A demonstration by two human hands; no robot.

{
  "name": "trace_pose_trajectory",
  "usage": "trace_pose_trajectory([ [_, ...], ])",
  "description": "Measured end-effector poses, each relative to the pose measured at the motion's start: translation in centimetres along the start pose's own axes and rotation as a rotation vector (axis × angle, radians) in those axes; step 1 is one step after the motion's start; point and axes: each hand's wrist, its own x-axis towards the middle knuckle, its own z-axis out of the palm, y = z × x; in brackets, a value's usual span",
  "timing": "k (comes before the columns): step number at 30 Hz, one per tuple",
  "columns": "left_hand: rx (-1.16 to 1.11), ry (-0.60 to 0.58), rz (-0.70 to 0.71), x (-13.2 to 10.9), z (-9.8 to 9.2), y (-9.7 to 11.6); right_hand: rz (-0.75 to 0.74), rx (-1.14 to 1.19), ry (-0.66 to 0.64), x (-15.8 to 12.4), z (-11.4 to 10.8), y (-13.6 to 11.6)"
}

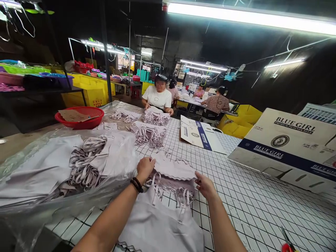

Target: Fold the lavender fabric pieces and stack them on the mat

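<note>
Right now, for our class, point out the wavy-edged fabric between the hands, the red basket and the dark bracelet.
Wavy-edged fabric (175, 168): head view, middle of its panel.
Red basket (78, 124): head view, front wall.
Dark bracelet (137, 184): head view, its beads.

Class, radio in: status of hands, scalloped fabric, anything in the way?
Left hand, right hand: pinching opposite ends. Scalloped fabric: spanning between them, strapped garment nearer the camera. Possible snag: clear plastic beside left forearm.

head view looks forward and down
</note>
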Motion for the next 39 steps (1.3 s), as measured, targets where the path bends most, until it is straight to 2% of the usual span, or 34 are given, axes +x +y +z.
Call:
trace_pose_trajectory([
  [4,-0.27,0.062,0.005,-0.2,-1.3,1.2,0.057,0.27,-0.091,-2.1,-1.0,-2.8],
  [8,-0.318,0.028,0.029,-2.4,-2.8,0.5,0.082,0.321,-0.171,-6.3,-2.5,-3.0],
  [12,-0.302,-0.086,0.039,-7.0,-4.8,-3.3,0.107,0.221,-0.199,-11.8,-4.4,0.0],
  [15,-0.29,-0.149,-0.012,-10.4,-5.9,-7.4,0.215,0.154,-0.21,-15.6,-5.5,3.9],
  [18,-0.269,-0.219,-0.079,-12.8,-6.0,-11.1,0.305,0.097,-0.188,-18.0,-5.9,8.1],
  [20,-0.24,-0.268,-0.106,-13.7,-5.6,-12.5,0.333,0.034,-0.154,-18.8,-6.0,10.3],
  [23,-0.187,-0.297,-0.106,-14.5,-5.4,-13.0,0.339,-0.046,-0.122,-19.1,-6.1,12.0],
  [27,-0.15,-0.313,-0.069,-15.1,-5.9,-12.6,0.303,-0.105,-0.062,-19.1,-6.2,12.4],
  [33,-0.097,-0.36,-0.077,-15.7,-7.2,-12.8,0.213,-0.209,-0.058,-19.2,-7.1,13.5],
  [39,-0.016,-0.376,-0.088,-15.9,-6.8,-13.8,0.216,-0.337,-0.077,-19.3,-7.3,14.7],
])
